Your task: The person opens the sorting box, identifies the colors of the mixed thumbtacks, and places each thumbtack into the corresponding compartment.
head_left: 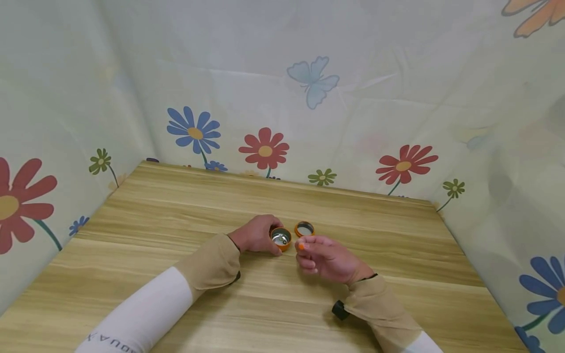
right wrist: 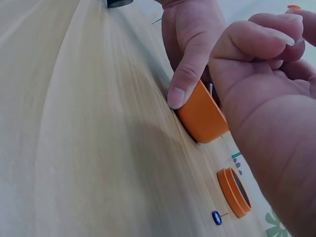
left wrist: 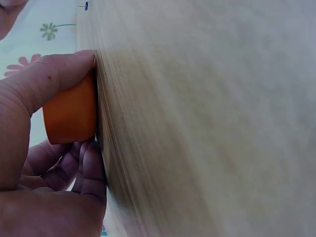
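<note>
My left hand (head_left: 258,235) holds a round orange tin (head_left: 281,239) by its sides, thumb on the near side, against the wooden table. The tin is uncapped, and its silvery inside has small bits at the bottom. In the left wrist view the tin's orange wall (left wrist: 71,113) shows between thumb and fingers. Just right of the tin, my right hand (head_left: 328,258) is raised and pinches a small orange piece (head_left: 301,246) between thumb and fingertips. Most of that piece is hidden by the fingers. Behind the right hand lies the tin's orange-rimmed lid (head_left: 304,229).
In the right wrist view, a blue thumbtack (right wrist: 217,217) with a thin pin lies on the table beside the lid. The wood-grain table (head_left: 212,196) runs back to a flower-printed cloth wall (head_left: 247,88), with more cloth at both sides.
</note>
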Action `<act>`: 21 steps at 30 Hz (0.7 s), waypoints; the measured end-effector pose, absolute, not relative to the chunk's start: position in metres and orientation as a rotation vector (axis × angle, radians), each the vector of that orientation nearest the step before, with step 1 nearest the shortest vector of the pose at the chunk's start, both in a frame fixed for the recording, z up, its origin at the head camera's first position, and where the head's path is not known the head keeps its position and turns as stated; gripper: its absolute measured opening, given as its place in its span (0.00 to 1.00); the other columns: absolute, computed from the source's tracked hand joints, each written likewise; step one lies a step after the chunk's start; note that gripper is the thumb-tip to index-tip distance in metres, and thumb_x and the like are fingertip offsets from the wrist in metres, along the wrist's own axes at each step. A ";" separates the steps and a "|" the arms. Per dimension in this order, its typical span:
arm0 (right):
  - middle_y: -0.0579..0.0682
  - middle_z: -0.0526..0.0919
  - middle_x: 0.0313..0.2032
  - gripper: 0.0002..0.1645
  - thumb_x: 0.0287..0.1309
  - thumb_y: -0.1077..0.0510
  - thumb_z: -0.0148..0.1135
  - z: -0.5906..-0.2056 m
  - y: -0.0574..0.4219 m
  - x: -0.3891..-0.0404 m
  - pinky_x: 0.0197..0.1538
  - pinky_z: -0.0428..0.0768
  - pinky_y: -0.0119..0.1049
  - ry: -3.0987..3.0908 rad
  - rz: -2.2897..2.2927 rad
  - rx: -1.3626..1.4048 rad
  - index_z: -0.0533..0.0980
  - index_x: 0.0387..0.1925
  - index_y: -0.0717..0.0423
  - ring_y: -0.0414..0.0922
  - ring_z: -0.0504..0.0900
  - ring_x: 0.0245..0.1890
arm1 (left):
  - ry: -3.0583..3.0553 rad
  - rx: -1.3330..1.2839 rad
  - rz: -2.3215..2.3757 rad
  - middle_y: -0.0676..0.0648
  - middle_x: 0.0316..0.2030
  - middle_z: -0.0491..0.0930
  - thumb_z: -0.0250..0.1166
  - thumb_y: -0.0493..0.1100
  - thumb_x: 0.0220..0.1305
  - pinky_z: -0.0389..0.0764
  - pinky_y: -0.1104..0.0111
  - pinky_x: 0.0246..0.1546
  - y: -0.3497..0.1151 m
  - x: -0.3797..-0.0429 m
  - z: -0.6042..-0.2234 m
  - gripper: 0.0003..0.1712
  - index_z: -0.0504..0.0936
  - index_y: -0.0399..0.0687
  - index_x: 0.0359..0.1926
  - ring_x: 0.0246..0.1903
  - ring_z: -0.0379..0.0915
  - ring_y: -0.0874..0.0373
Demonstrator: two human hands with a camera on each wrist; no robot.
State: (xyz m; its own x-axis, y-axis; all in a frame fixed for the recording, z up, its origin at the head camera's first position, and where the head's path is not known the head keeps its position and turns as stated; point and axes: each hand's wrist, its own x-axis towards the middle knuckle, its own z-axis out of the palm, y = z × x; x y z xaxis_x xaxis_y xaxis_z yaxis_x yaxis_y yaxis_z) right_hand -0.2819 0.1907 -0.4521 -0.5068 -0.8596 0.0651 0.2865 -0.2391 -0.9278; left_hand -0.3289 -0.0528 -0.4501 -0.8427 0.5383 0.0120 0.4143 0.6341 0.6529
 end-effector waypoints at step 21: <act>0.43 0.57 0.36 0.21 0.81 0.60 0.29 -0.449 0.175 -0.271 0.37 0.64 0.26 0.752 -1.927 -0.936 0.72 0.44 0.50 0.37 0.59 0.30 | 2.657 0.785 1.031 0.47 0.41 0.84 0.85 0.41 0.40 0.79 0.68 0.45 -0.053 -0.333 -0.456 0.31 0.83 0.39 0.48 0.40 0.79 0.57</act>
State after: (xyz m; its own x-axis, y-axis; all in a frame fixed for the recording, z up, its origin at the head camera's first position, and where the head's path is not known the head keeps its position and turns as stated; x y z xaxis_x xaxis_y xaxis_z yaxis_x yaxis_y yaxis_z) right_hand -0.2711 0.1745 -0.4491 -0.3645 -0.8740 0.3214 0.4252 -0.4633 -0.7775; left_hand -0.3328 -0.0529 -0.4560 -0.8432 0.5373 0.0178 0.4088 0.6192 0.6704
